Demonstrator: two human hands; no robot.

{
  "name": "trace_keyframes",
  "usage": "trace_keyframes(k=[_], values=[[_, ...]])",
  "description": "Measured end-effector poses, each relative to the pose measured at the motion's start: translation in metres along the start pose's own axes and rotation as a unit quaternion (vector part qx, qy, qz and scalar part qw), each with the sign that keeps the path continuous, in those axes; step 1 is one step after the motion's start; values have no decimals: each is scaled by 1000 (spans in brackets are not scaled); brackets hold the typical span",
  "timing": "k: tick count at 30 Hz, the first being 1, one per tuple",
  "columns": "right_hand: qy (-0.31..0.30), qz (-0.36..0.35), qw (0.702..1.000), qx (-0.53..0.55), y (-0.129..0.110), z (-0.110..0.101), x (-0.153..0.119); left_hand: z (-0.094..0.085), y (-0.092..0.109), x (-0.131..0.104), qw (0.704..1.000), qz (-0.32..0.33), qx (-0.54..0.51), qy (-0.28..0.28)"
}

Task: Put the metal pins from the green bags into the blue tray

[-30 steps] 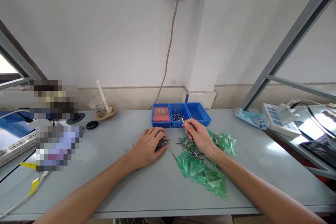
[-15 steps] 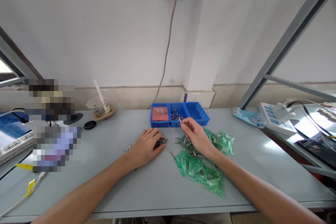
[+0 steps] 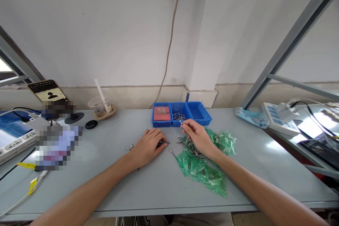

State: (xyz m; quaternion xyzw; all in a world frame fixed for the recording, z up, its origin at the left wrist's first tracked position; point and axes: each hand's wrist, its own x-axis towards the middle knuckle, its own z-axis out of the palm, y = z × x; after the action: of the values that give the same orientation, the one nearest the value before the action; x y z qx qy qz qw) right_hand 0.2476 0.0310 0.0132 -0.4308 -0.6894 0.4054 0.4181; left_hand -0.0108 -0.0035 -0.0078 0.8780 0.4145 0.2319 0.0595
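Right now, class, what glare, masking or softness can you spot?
Head view: white glare at right on the smooth grey tabletop; head view: coarse mosaic masks a lavender object; head view: slender silvery metal pins too small for crisp detail.

We've got three solid blue bins (image 3: 199,113): red-pink packet (image 3: 161,113) in the left one, silver-grey pins (image 3: 179,116) in the middle. Green see-through bags (image 3: 212,181). Our desk (image 3: 159,190) is plain grey, wall (image 3: 119,35) off-white over a beige band (image 3: 132,97). We also see yellow tags (image 3: 32,186) on white cable (image 3: 19,203), black disc (image 3: 91,124), tan coaster (image 3: 109,114), white straw (image 3: 100,90).
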Motion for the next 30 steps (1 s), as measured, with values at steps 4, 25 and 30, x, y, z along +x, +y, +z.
trace_keyframes(k=[4,25,30], values=[[-17,20,999,39,-1,0,1,0,1,0,1000,-1,14,-5],[-6,27,999,46,-4,-1,1,5,0,0,999,1,43,-14],[-2,26,999,48,-4,-1,2,6,1,1,999,1,42,-10]])
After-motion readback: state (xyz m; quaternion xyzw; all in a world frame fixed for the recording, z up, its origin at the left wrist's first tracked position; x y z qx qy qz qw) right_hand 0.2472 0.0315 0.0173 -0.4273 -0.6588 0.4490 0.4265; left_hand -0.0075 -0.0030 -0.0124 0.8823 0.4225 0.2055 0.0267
